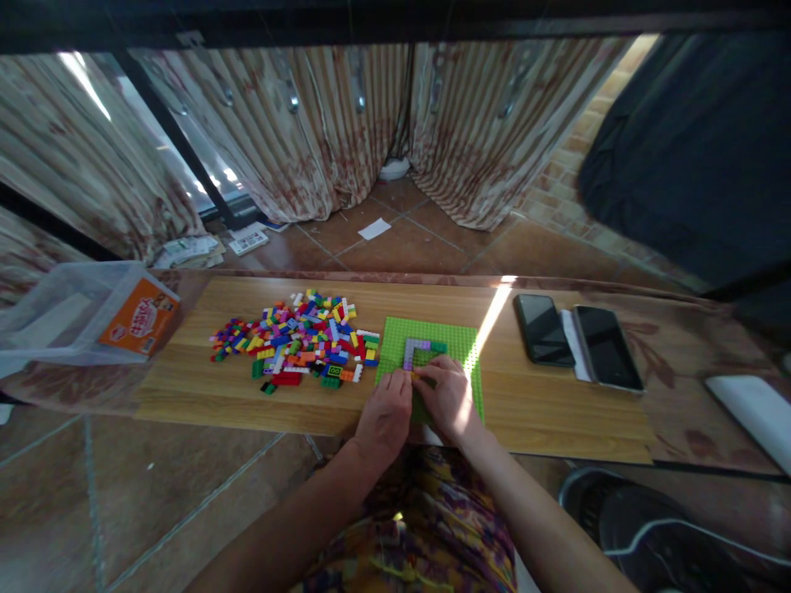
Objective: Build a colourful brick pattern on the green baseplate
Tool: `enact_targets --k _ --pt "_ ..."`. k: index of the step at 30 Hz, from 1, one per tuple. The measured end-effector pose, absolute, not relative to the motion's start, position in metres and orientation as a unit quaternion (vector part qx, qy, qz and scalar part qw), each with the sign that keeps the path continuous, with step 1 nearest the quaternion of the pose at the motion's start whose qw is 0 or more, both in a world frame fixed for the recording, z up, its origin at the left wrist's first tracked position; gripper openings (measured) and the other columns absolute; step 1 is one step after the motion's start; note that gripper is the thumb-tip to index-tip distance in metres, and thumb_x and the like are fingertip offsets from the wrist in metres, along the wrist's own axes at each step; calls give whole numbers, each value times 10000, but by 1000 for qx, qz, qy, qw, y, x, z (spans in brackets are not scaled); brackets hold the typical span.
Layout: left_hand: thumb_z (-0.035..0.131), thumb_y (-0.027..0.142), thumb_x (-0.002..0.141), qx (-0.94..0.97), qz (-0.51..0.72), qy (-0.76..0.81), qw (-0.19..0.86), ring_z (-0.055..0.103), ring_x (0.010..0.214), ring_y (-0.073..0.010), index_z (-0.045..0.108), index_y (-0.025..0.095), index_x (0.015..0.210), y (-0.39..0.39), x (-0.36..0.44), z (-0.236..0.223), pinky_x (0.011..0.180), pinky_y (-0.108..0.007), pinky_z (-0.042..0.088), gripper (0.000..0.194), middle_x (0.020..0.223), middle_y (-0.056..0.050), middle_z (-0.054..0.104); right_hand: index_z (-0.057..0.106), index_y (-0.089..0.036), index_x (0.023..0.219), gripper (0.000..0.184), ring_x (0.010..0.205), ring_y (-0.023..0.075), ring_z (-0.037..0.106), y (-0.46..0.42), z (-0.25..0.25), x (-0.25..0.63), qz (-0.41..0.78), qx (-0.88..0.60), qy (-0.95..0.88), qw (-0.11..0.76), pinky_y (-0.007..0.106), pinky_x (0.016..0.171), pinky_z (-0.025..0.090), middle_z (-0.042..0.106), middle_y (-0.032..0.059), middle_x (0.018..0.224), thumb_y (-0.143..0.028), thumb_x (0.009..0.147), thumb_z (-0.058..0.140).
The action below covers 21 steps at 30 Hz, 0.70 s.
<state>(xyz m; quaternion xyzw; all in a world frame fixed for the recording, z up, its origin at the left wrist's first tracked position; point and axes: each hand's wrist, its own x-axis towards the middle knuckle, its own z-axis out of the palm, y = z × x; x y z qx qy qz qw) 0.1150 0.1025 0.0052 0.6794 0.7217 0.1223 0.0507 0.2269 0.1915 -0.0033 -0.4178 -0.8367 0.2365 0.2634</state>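
Observation:
A green studded baseplate point(395, 331) lies on the wooden board, with an L-shaped row of grey, purple and green bricks point(409, 354) on it. My left hand point(386, 408) rests at the baseplate's near left part, fingers bent and closed at the row's near end; what they grip is hidden. My right hand point(448, 397) is closed in a pinch beside it, on a small yellow brick point(414, 375) between the two hands' fingertips. Left of the baseplate spreads a pile of loose bricks point(309, 333) in many colours and sizes.
A clear plastic box point(74, 329) with an orange label stands at the far left. To the right lie a black phone point(544, 329), a second dark device point(609, 346) and a white object point(751, 416). Sunlight streaks the wooden board point(235, 403). Curtains point(309, 140) hang beyond.

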Motion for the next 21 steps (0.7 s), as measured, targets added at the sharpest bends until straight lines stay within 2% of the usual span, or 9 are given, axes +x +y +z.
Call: enact_targets --k 4,7,10,16,21 --pt "382 -42 774 680 173 711 52 528 1134 -237 485 68 1319 95 109 1 1014 -383 456 566 1236 -161 570 755 -217 884 130 853 214 599 193 -3 233 276 -398 -826 287 373 809 493 662 67 877 -249 788 674" --pt "369 -48 751 670 206 709 82 512 1165 -230 438 124 1375 91 102 1 1031 -382 442 651 1259 -132 562 730 -191 963 195 868 208 627 193 0 241 330 -396 -792 328 370 811 506 683 80 922 -264 828 609" --pt "369 -46 749 657 220 714 101 500 1189 -230 391 127 1412 92 101 5 1037 -368 435 686 1272 -135 546 716 -173 963 236 869 214 636 192 5 249 335 -432 -755 363 364 780 510 686 96 943 -288 863 537" --pt "394 -13 800 669 127 731 41 524 1120 -257 437 167 1387 95 117 13 961 -417 468 616 1287 -172 494 721 -179 915 245 892 233 630 191 7 263 277 -464 -759 363 395 823 493 697 104 931 -273 867 500" --pt "385 36 867 667 72 741 -6 537 1061 -256 465 163 1363 96 125 13 882 -411 503 518 1272 -173 514 718 -172 910 242 867 233 630 187 1 274 270 -482 -752 359 394 803 502 696 99 902 -240 838 498"
